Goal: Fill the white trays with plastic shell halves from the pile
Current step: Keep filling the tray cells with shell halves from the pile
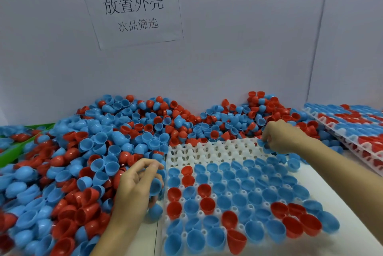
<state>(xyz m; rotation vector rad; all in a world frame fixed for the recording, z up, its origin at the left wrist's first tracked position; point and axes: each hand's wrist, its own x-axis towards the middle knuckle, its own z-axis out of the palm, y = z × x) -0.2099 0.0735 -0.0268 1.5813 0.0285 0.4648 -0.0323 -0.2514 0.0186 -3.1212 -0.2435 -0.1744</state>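
From the head camera, a white tray (217, 150) lay on the table at about five o'clock of centre, its near rows filled with blue and red shell halves sitting open side up, its two far rows bare. A large pile (116, 144) of loose blue and red shell halves spread from nine o'clock across to one o'clock, banked against a pale wall.

The left hand (134, 187), at six o'clock, sat at the tray's left edge over the pile; its fingers were curled around a blue shell half (155, 187), with more blue showing under the palm. The right hand (281, 137), at three o'clock, reached to the tray's far right corner, fingers bunched and pinching a small blue shell (262, 144); how many it held could not be told.

Filled trays (352, 127) were stacked at the far right. A green bin (12, 152) edged in at nine o'clock. A paper sign (132, 7) with printed characters hung on the wall at twelve o'clock.
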